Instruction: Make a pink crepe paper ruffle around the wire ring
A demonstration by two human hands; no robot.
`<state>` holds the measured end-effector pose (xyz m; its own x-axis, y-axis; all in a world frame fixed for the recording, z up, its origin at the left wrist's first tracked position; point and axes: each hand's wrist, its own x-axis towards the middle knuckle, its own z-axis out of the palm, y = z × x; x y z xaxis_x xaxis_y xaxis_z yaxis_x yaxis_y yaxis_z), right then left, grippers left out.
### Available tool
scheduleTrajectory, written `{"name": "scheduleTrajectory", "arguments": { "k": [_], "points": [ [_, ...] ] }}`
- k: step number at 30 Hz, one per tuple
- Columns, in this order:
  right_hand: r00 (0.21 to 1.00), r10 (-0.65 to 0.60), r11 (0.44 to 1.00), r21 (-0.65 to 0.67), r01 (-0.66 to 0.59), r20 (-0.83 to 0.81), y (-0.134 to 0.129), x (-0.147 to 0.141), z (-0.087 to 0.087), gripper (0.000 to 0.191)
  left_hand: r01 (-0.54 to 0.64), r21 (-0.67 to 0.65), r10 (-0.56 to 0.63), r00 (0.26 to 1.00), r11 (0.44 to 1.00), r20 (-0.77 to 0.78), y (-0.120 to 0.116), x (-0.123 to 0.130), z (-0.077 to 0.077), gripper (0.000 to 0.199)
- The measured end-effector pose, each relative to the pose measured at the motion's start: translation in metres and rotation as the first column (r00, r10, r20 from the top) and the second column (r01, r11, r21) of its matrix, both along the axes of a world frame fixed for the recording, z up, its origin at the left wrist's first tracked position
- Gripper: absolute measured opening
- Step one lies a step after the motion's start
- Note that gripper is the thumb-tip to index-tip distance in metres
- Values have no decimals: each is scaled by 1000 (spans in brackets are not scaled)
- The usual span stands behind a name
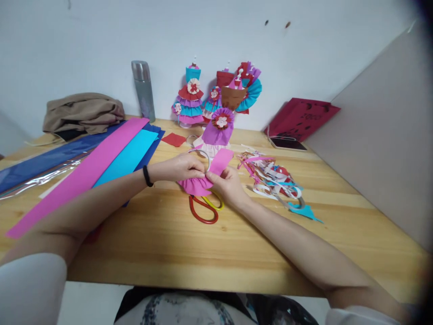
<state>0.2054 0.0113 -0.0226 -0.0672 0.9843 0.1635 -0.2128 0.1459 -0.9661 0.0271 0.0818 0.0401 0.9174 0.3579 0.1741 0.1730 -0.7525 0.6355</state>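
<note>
Between my two hands is a strip of pink crepe paper (pixel 222 161), gathered into ruffles at its lower left. My left hand (pixel 184 167) pinches the gathered part, and a pale ring, perhaps tape, curves beside its fingers. With thumb and fingers closed, my right hand (pixel 228 183) grips the strip where the flat end rises. Scissors with one red and one yellow handle (pixel 204 212) lie on the table just below; their blades are hidden under the paper. Right behind my hands stands a small dress figure with a purple skirt (pixel 219 134).
More paper dress figures (pixel 191 99) stand by the wall, near a grey flask (pixel 144 90). Long pink paper (pixel 84 174) and blue sheets lie left, before a brown cloth (pixel 83 113). Paper scraps (pixel 270 176), a phone (pixel 287 143) and a red bag (pixel 304 118) are right.
</note>
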Motion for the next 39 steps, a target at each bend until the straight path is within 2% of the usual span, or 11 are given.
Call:
{"name": "scheduleTrajectory", "arguments": {
  "k": [6, 12, 16, 24, 27, 34, 39],
  "points": [
    [994, -53, 998, 47, 48, 96, 2, 1, 0, 30, 0, 18, 0, 1000, 1000, 24, 6, 0, -6, 33],
    [966, -173, 983, 97, 156, 191, 3, 1, 4, 29, -101, 58, 101, 995, 993, 13, 3, 2, -9, 30],
    [944, -219, 969, 167, 181, 245, 1, 0, 8, 28, -103, 46, 102, 995, 994, 20, 2, 2, -10, 32],
    [903, -305, 947, 198, 253, 304, 1, -2, 5, 25, -154, 43, 153, 988, 987, 38, 0, 6, -11, 32],
    [906, -318, 942, 203, 268, 279, 2, -1, 3, 26, -180, 27, 179, 983, 983, 35, -1, 6, -11, 31],
    [962, -245, 963, 142, 227, 120, 0, 0, 2, 24, -197, -10, 198, 978, 980, 66, -4, 7, -9, 33],
    [969, -241, 967, 103, 234, 55, -1, -1, -8, 24, -188, -9, 188, 978, 982, 93, -8, 6, -5, 33]
  ]
}}
